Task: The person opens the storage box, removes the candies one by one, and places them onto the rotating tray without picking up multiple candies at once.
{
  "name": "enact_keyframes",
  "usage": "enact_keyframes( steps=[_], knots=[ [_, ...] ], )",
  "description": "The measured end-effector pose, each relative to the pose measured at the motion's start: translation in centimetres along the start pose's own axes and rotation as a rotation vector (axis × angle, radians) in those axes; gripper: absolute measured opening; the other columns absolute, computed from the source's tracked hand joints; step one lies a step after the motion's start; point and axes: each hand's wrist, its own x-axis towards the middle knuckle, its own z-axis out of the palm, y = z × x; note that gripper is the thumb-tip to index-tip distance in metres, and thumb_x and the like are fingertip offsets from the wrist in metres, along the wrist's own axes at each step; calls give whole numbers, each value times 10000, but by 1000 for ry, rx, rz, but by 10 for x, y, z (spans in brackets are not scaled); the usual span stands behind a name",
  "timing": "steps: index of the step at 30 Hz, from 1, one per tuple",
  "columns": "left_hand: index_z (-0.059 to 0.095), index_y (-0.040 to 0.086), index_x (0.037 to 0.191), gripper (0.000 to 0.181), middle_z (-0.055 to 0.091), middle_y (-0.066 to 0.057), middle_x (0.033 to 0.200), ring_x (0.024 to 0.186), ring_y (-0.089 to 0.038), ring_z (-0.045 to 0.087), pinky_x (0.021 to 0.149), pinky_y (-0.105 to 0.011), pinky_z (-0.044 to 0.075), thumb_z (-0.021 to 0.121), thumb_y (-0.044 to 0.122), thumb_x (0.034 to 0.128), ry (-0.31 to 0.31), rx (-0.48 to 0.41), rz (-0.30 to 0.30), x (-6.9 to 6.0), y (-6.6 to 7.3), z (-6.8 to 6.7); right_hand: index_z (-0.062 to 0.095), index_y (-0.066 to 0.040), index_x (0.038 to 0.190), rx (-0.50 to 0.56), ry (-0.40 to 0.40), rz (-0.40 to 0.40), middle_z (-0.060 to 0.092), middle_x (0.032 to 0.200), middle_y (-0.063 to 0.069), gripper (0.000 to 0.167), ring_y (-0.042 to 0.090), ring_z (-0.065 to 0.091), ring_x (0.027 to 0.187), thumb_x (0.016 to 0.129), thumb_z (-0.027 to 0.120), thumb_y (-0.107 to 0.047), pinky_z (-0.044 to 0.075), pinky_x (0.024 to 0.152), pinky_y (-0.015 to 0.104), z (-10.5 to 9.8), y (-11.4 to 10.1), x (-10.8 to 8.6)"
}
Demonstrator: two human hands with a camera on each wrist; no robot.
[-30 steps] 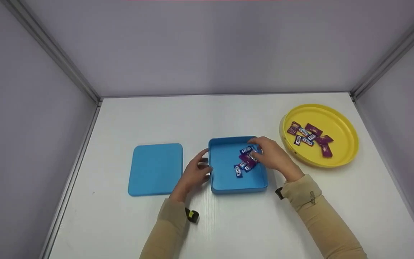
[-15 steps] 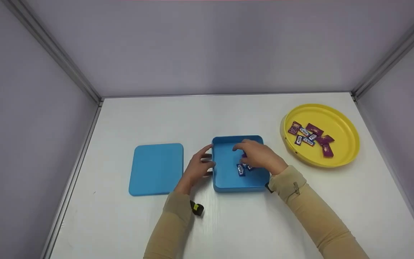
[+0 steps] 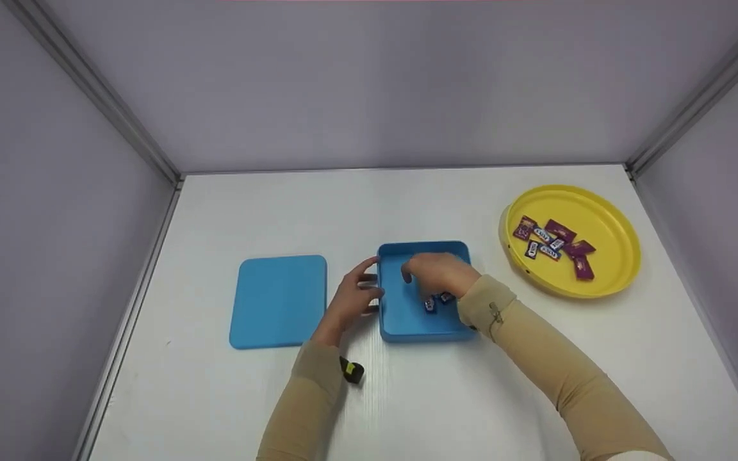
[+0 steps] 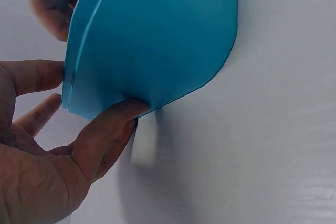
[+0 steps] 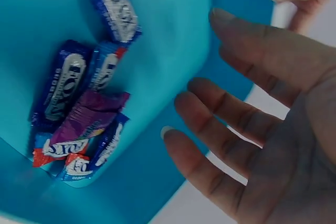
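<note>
while the left hand (image 3: pixel 350 298), fingers spread, touches the blue box (image 3: pixel 400 320), the right hand (image 3: pixel 438 271), fingers apart, hangs near wrapped candies (image 5: pixel 86 116)

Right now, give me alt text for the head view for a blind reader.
A person's right hand is over wrapped candies in an open blue box, while the left hand touches the box's left side. A flat blue square lies to the left and a yellow tray with more candies to the right, all on a white table.
</note>
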Motion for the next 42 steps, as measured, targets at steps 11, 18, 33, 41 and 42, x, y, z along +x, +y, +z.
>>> enact_keyframes(
  steps=[11, 18, 33, 41, 42],
  knots=[
    [391, 252, 1518, 698, 438, -200, 1413, 1187, -352, 534, 840, -517, 528, 628, 25, 903, -13, -8, 7, -1, 0, 0, 676, -74, 1114, -173, -19, 51, 662, 1011, 108, 269, 231, 566, 840, 855, 736, -37, 509, 889, 458, 15, -5, 20],
    [340, 196, 1543, 713, 415, -233, 1424, 1203, -368, 521, 843, -529, 524, 614, 1, 914, -47, -16, 0, 0, 2, -2, 651, -33, 1143, -236, -44, 47, 661, 1040, 161, 410, 249, 584, 847, 767, 813, -24, 524, 864, 465, 14, -4, 23],
    [353, 115, 1528, 676, 422, -267, 1396, 1167, -378, 538, 863, -555, 507, 596, -29, 915, -44, -16, 15, -20, 29, -2, 621, -22, 1204, -107, -68, 101, 623, 1181, 182, 312, 281, 565, 967, 895, 660, -25, 468, 941, 471, 14, -2, 27],
    [345, 157, 1538, 696, 414, -251, 1415, 1185, -374, 523, 869, -562, 501, 606, -18, 917, -48, -27, 4, -4, 8, -3, 654, -10, 1070, -185, -41, 56, 654, 1017, 159, 199, 252, 556, 833, 872, 676, -26, 512, 839, 436, 14, 1, 29],
    [344, 174, 1540, 702, 413, -243, 1419, 1187, -370, 524, 864, -557, 506, 613, -10, 918, -49, -32, 5, -2, 5, -3, 659, -12, 1017, -202, -35, 48, 651, 951, 146, 147, 245, 548, 791, 870, 673, -17, 523, 803, 430, 14, 1, 30]
  ],
)
